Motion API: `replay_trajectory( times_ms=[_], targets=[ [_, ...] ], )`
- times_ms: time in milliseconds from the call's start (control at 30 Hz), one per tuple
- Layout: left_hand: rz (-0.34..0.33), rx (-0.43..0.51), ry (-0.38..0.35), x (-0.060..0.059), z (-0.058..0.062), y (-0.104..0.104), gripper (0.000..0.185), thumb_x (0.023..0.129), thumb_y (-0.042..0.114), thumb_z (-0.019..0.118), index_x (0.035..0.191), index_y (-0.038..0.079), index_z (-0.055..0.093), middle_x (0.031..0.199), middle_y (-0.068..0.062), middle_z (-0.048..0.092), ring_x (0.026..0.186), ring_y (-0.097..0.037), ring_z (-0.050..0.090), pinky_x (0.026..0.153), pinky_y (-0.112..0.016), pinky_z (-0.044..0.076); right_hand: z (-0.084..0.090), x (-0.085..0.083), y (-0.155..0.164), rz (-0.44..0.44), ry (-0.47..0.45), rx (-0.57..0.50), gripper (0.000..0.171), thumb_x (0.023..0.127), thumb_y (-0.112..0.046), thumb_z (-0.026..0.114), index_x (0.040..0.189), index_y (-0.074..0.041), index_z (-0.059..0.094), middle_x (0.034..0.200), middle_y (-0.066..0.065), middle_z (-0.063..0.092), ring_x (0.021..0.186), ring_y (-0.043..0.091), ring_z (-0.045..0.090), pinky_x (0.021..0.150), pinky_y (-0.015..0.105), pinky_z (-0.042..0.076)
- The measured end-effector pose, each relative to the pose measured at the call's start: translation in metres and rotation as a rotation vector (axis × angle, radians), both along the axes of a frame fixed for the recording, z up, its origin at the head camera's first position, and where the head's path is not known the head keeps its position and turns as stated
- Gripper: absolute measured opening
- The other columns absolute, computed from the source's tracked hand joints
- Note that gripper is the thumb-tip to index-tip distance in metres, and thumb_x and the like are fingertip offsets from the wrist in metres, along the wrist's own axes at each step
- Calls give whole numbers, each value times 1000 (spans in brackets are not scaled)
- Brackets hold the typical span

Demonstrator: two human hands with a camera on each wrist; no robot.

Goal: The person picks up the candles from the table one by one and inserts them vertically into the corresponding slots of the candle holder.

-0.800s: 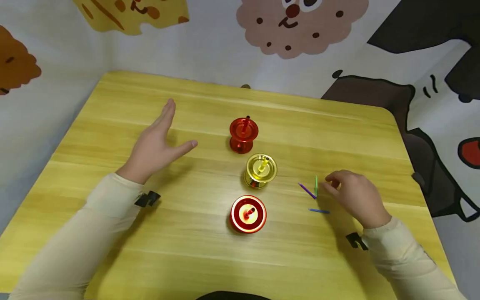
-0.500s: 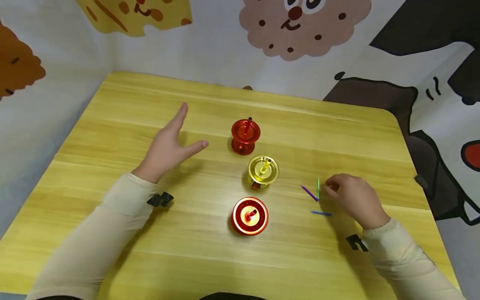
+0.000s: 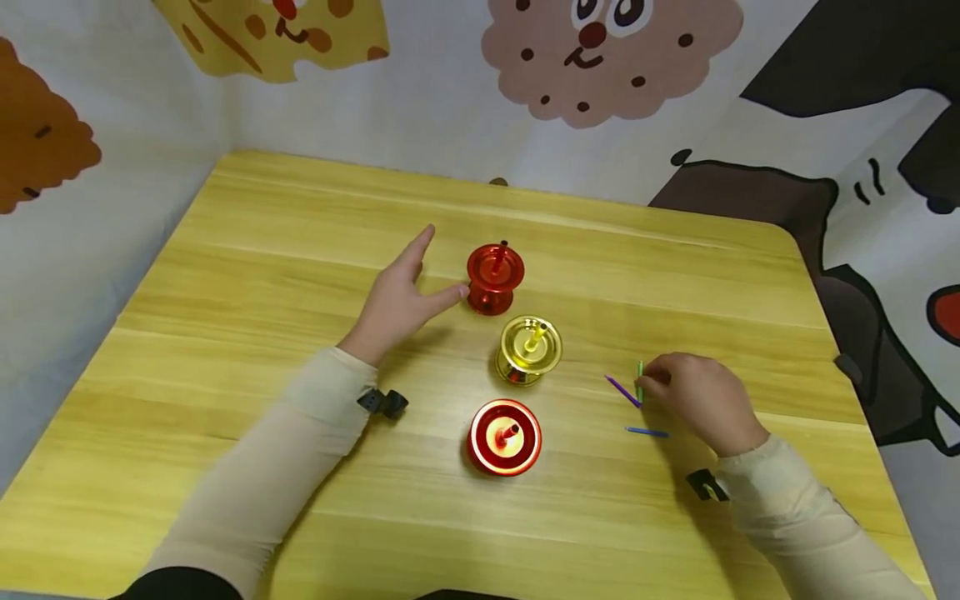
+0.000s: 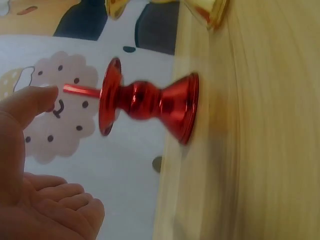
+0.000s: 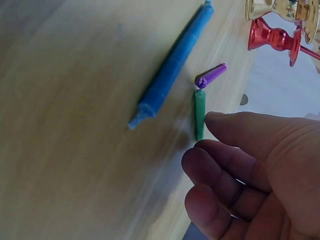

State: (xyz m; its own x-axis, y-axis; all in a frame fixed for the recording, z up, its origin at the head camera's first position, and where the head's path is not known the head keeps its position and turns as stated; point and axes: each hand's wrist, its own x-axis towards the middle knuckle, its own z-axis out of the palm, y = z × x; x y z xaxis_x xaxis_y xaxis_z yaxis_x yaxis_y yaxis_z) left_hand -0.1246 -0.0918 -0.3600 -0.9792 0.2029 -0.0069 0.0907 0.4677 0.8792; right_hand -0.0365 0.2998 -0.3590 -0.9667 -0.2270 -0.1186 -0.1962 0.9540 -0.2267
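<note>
My left hand point(image 3: 392, 304) is spread beside the far red candle holder point(image 3: 492, 300), its thumb tip at the holder's edge in the head view. In the left wrist view that candle holder point(image 4: 145, 100) stands on the table, its thin upright stem near the thumb. My right hand point(image 3: 701, 398), fingers loosely bent, reaches over the thin green candle point(image 5: 200, 114); the thumb tip point(image 5: 214, 119) is right at the candle, with a gap to the fingers. A purple candle point(image 3: 622, 391) lies against the green one. Nearer me lies a blue candle point(image 3: 647, 432).
A gold candle holder point(image 3: 517, 367) stands in the middle, with another red candle holder point(image 3: 504, 437) in front of it. The wooden table point(image 3: 375, 508) ends at the back against a white cartoon-print cloth point(image 3: 420, 117).
My left hand has moved right, from the left part of the table to the far red candle holder. My right hand has shifted slightly left, its fingertips now over the green candle.
</note>
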Motion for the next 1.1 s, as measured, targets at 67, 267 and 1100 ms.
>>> replay_trajectory(
  times_ms=[67, 267, 1100],
  targets=[
    [5, 25, -6, 1, -1, 6, 97, 87, 40, 78, 161, 13, 22, 164, -7, 24, 144, -33, 36, 116, -39, 34, -1, -1, 0, 6, 4, 3, 7, 90, -22, 76, 85, -17, 77, 77, -6, 70, 62, 9, 59, 55, 36, 50],
    [-27, 73, -32, -2, -5, 21, 96, 87, 37, 79, 161, 13, 23, 162, -11, 28, 145, -31, 36, 115, -36, 34, -3, 2, 0, -2, -15, 8, 12, 91, -25, 75, 82, -18, 75, 74, -7, 68, 60, 9, 56, 54, 36, 48],
    [-65, 73, -119, -21, -9, 54, 101, 82, 34, 85, 160, 13, 24, 158, -8, 38, 139, -26, 45, 112, -40, 39, 8, -10, -11, 11, -135, 9, 14, 91, -16, 73, 78, -11, 74, 66, -5, 65, 56, 10, 51, 54, 31, 44]
  ],
)
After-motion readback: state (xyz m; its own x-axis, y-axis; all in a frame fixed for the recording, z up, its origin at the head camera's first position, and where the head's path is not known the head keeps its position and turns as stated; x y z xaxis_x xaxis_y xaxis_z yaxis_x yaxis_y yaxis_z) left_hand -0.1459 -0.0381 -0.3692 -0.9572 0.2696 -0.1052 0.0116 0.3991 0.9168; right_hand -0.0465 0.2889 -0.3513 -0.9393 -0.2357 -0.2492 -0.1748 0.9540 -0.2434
